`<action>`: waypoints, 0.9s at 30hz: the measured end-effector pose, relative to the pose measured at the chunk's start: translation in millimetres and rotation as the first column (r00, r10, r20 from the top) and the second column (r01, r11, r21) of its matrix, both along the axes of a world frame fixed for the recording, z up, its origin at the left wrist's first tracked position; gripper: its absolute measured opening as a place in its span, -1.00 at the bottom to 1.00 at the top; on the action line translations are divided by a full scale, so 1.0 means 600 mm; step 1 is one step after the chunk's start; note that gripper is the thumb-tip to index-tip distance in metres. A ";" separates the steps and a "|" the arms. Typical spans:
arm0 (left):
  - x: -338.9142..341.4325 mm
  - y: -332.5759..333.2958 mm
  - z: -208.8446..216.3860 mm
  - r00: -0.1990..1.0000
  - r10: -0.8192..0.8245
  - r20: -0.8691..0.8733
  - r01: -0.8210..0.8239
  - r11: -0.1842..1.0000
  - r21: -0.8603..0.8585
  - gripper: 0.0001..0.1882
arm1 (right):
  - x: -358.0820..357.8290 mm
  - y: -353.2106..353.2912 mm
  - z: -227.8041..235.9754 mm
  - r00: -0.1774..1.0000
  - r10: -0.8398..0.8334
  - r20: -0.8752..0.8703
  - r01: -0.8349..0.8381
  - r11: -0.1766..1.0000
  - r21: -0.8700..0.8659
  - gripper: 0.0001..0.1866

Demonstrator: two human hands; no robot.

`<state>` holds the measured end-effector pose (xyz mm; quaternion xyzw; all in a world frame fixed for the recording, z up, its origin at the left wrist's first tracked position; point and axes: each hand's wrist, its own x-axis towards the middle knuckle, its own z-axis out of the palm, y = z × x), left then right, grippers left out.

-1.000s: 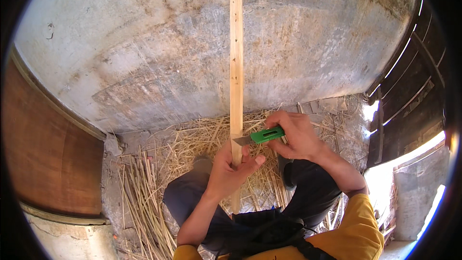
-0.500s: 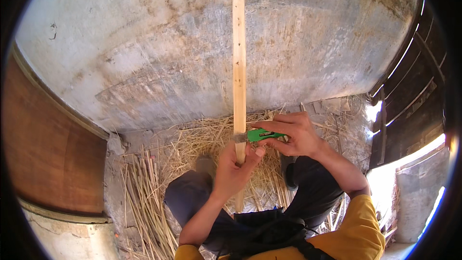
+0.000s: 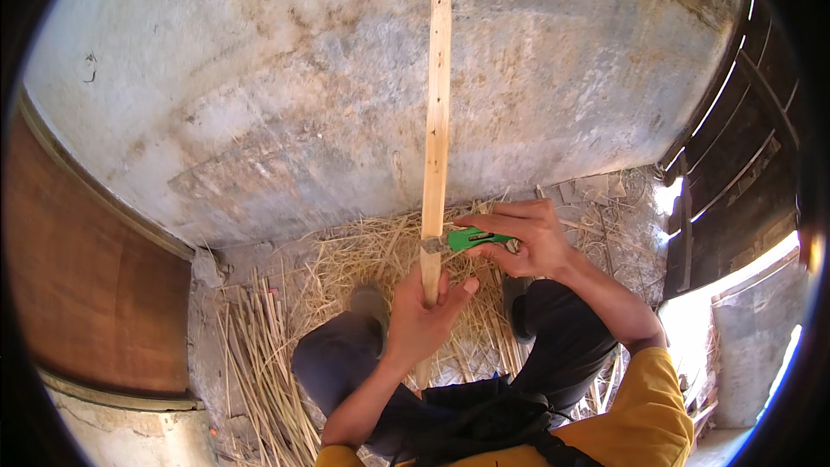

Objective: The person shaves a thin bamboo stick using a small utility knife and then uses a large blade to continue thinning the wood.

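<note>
A long, narrow wooden strip (image 3: pixel 437 95) with small dark marks runs from the top of the view down between my knees. My left hand (image 3: pixel 421 316) is wrapped round its lower part, with the thumb raised off the wood. My right hand (image 3: pixel 532 238) grips a green utility knife (image 3: pixel 471 239) between thumb and fingers. The knife's blade (image 3: pixel 432 245) lies across the strip, just above my left hand. My palm hides part of the strip; its lower end shows below the hand.
Straw-like wood shavings (image 3: pixel 367 246) cover the floor around my feet. A bundle of thin sticks (image 3: pixel 264 363) lies to the left. Ahead stands a stained plaster wall (image 3: pixel 303 121). A brown wooden panel (image 3: pixel 95 268) is at the left, dark slats (image 3: pixel 735 164) at the right.
The strip's upper part has tilted to the right. My left hand sits slightly lower, its thumb lifted away from the strip. The knife has shifted a little to the right.
</note>
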<state>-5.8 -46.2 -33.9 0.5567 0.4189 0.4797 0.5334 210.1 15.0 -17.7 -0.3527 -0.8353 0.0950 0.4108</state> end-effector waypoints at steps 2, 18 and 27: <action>-0.003 0.000 -0.008 0.999 0.012 -0.044 -0.011 1.000 0.021 -0.68 | 0.001 0.001 -0.001 1.000 0.006 -0.027 -0.005 1.000 0.020 -0.51; -0.004 -0.023 -0.040 0.989 -0.016 -0.148 -0.002 0.993 -0.118 -0.58 | 0.037 0.050 0.017 0.975 -0.169 -0.144 0.167 0.986 -0.027 -0.63; 0.019 -0.048 -0.087 0.894 -0.252 -0.371 0.236 0.968 -0.088 -0.51 | 0.206 0.160 0.002 0.703 -0.490 -0.516 0.485 0.861 -0.157 -0.60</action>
